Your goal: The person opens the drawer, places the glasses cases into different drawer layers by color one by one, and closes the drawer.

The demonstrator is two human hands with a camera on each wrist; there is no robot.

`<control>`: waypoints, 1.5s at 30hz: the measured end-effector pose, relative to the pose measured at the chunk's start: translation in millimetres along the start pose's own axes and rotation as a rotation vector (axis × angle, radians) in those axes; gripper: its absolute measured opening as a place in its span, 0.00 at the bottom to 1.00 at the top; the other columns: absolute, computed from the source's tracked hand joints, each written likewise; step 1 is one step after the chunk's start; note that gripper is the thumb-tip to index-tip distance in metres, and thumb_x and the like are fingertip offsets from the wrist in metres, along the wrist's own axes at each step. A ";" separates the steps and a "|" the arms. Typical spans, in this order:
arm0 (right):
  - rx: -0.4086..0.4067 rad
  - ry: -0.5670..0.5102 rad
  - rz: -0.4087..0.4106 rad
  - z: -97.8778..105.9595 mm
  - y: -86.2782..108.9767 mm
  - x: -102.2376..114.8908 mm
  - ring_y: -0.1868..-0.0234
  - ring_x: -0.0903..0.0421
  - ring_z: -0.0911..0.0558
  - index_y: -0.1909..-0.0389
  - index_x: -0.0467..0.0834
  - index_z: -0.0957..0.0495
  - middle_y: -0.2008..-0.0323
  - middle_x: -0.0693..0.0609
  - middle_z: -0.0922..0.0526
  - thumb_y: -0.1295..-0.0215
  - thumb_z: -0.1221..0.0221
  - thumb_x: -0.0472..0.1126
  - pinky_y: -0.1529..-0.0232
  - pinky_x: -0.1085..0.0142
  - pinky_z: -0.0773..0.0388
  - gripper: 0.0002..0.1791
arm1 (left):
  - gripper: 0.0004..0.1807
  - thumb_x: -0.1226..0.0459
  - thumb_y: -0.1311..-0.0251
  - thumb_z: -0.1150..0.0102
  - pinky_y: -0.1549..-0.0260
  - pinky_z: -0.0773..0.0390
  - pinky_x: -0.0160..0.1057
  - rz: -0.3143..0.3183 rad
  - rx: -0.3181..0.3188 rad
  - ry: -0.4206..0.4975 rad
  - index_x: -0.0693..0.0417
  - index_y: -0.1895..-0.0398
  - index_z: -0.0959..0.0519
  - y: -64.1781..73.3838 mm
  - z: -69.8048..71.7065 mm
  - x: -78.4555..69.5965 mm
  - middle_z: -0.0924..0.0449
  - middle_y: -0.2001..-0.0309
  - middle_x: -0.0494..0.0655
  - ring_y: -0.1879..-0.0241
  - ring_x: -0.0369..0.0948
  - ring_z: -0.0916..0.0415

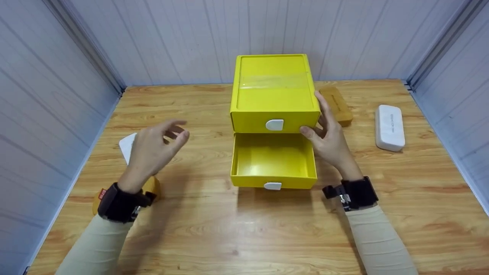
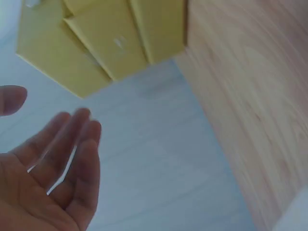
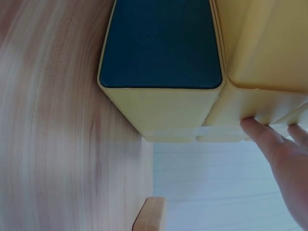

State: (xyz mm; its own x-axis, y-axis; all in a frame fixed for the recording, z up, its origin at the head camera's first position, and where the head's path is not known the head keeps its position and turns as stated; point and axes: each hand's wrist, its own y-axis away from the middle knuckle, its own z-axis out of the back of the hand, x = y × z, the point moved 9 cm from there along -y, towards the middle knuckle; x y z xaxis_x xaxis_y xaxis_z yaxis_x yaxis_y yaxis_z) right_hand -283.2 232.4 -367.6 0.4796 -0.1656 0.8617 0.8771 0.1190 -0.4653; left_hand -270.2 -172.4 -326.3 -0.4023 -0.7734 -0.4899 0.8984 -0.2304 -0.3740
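A yellow drawer cabinet (image 1: pixel 273 95) stands towards the back of the table. Its upper drawer with a white pull is closed, while the lower drawer (image 1: pixel 274 182) sticks out and looks empty inside. My right hand (image 1: pixel 330 141) holds the cabinet's front right corner, thumb at the front and fingers along the side. In the right wrist view, fingertips (image 3: pixel 252 126) touch the yellow side wall, and a dark panel (image 3: pixel 161 45) shows low on the cabinet. My left hand (image 1: pixel 154 147) hovers left of the cabinet with loosely bent fingers, holding nothing.
An orange-brown box (image 1: pixel 338 105) lies right of the cabinet, and a white case (image 1: pixel 389 128) lies farther right. Under my left arm are a white flat item (image 1: pixel 127 147) and a partly hidden yellow-orange object (image 1: pixel 153 187). Pale panel walls (image 1: pixel 183 42) enclose the table.
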 end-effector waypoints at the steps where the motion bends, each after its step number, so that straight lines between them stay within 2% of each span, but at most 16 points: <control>1: 0.001 0.001 0.000 0.1 0.0 0.2 0.24 0.46 0.29 0.13 0.55 0.50 0.17 0.62 0.42 0.25 0.37 0.32 0.32 0.55 0.22 0.48 | 0.23 0.48 0.23 0.42 0.57 0.17 0.49 0.012 -0.005 -0.036 0.50 0.34 0.17 -1.9 0.6 7.0 0.11 0.49 0.52 0.55 0.48 0.15; 6: 0.000 -0.003 -0.002 1.1 -0.7 1.7 0.23 0.47 0.30 0.13 0.57 0.50 0.17 0.62 0.43 0.25 0.37 0.32 0.32 0.55 0.22 0.48 | 0.28 0.49 0.25 0.40 0.59 0.20 0.57 0.077 0.006 -0.136 0.53 0.30 0.21 -8.2 1.4 39.1 0.18 0.40 0.63 0.50 0.58 0.18; 12: -0.006 -0.002 -0.003 2.5 -0.6 0.6 0.24 0.47 0.29 0.13 0.56 0.50 0.17 0.63 0.43 0.25 0.38 0.33 0.31 0.55 0.22 0.47 | 0.34 0.45 0.26 0.41 0.59 0.21 0.65 0.219 0.078 -0.234 0.53 0.25 0.27 -9.9 2.3 82.4 0.28 0.32 0.70 0.45 0.68 0.23; 19: 0.004 -0.014 0.002 0.7 -0.7 1.2 0.23 0.46 0.30 0.13 0.54 0.51 0.16 0.60 0.43 0.25 0.38 0.31 0.32 0.57 0.21 0.47 | 0.41 0.43 0.29 0.39 0.51 0.24 0.73 0.394 0.209 -0.268 0.57 0.22 0.33 1.3 -4.9 131.6 0.36 0.28 0.75 0.39 0.74 0.30; 24: 0.002 -0.018 0.004 0.2 -0.4 1.9 0.23 0.46 0.30 0.13 0.54 0.51 0.17 0.62 0.43 0.25 0.38 0.31 0.33 0.59 0.21 0.48 | 0.46 0.41 0.30 0.41 0.50 0.26 0.76 0.475 0.303 -0.318 0.59 0.19 0.40 12.7 -9.3 154.7 0.42 0.28 0.79 0.40 0.80 0.34; 27: 0.003 -0.021 0.001 -0.3 -0.1 2.0 0.24 0.46 0.29 0.13 0.55 0.51 0.17 0.61 0.43 0.25 0.38 0.31 0.33 0.59 0.21 0.48 | 0.48 0.40 0.31 0.40 0.51 0.25 0.76 0.499 0.352 -0.333 0.61 0.20 0.43 19.6 -11.4 161.0 0.43 0.30 0.81 0.42 0.81 0.33; 33: 0.004 -0.022 0.001 -0.5 -0.4 2.2 0.24 0.46 0.30 0.13 0.53 0.51 0.16 0.60 0.44 0.25 0.38 0.31 0.32 0.58 0.22 0.47 | 0.47 0.41 0.34 0.36 0.58 0.21 0.72 0.489 0.426 -0.300 0.67 0.27 0.39 27.2 -14.7 161.1 0.40 0.38 0.85 0.51 0.77 0.28; 40: 0.004 -0.021 0.002 -0.8 -0.2 2.3 0.23 0.45 0.30 0.13 0.56 0.51 0.17 0.62 0.43 0.24 0.38 0.32 0.32 0.58 0.22 0.47 | 0.57 0.45 0.40 0.29 0.52 0.21 0.73 0.507 0.498 -0.193 0.67 0.19 0.48 31.3 -19.6 158.2 0.51 0.31 0.87 0.47 0.78 0.29; 45: 0.010 -0.029 0.010 -1.4 0.3 2.9 0.23 0.45 0.30 0.13 0.55 0.51 0.17 0.62 0.43 0.24 0.38 0.32 0.33 0.59 0.21 0.47 | 0.59 0.52 0.43 0.27 0.48 0.23 0.74 0.469 0.482 -0.153 0.66 0.17 0.50 31.4 -20.0 155.9 0.54 0.28 0.86 0.44 0.78 0.31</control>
State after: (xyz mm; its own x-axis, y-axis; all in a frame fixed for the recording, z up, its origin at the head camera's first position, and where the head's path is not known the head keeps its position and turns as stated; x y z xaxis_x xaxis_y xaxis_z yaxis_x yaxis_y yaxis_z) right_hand -281.5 230.6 -365.5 0.4870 -0.1363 0.8627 0.8721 0.1301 -0.4717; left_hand -308.3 -288.4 -430.2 0.0459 -0.9218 -0.3850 0.9638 -0.0605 0.2598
